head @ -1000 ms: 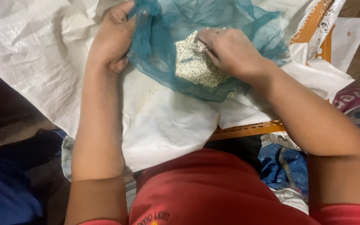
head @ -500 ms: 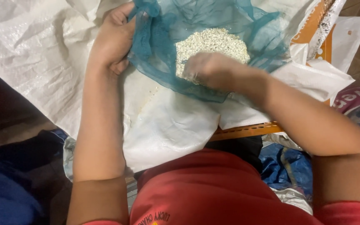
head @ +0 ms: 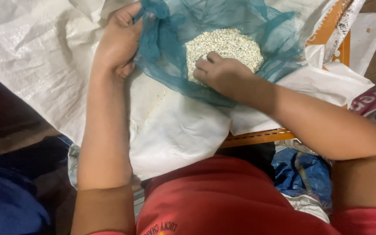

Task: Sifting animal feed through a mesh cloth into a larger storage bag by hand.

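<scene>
1. At far left, one dark blue cloth point(head: 5, 204) low in the corner; beside it one dim strip of bare floor point(head: 5, 130), too dark to read further.
2. Spread across the upper left and centre, one white woven sack point(head: 35, 65), creased and glossy; a second white woven piece point(head: 175, 135) lying lower, under the netting's near edge.
3. One left hand point(head: 118, 43), fingers closed tight on the left rim of the teal mesh bag point(head: 166, 65), bunching the netting into a fold; forearm running straight down toward the body.
4. One teal mesh bag only, open and sagging over the white sacks, walls raised at the back and on both sides.
5. Inside the bag, one heap of pale grain point(head: 227, 45), whitish and fine, resting at the centre of the netting; single kernels too small to count.
6. One right hand point(head: 223, 74), fingers curled narrow and pressed into the near edge of the heap; fingertips buried, so cannot tell whether any grain is pinched between them.
7. Below centre, one red shirt point(head: 223, 196) filling the bottom of the view.
8. Further right, one orange frame bar point(head: 257, 137) showing beneath the sacks; one crumpled blue cloth point(head: 301, 174) under the right forearm.
9. At far right, one printed sack point(head: 375, 106) partly in view.
</scene>
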